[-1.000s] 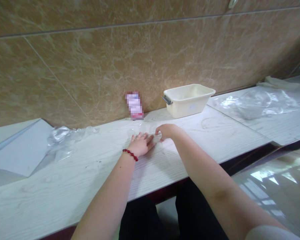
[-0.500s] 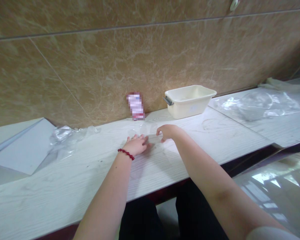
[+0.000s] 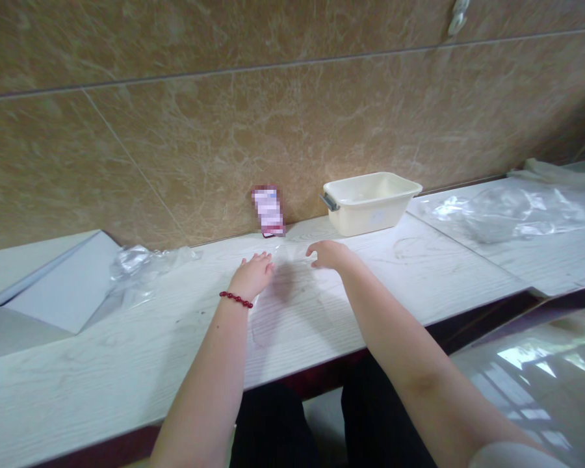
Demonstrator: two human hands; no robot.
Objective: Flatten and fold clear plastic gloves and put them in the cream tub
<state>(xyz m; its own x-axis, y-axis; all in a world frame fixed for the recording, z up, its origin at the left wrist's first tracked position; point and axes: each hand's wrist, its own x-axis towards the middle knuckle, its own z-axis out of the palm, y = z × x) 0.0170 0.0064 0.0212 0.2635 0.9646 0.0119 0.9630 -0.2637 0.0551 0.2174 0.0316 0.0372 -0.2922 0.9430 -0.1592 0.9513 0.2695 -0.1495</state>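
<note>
Left hand (image 3: 251, 275) and right hand (image 3: 327, 254) flat on clear plastic sheet (image 3: 292, 286), white table (image 3: 127, 344).

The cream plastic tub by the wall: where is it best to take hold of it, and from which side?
Probably by the grey handle on the left end of the cream plastic tub, coming from the left. The tub stands upright with its open top up, and that handle juts out toward the right hand, with bare worktop between.

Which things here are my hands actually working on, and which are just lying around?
In hand:
left hand, flat on the clear plastic sheet
right hand, pinching the sheet's far edge

Lying about:
cream tub
crumpled plastic on the left
plastic wrap on the right
small packet by the wall
</note>
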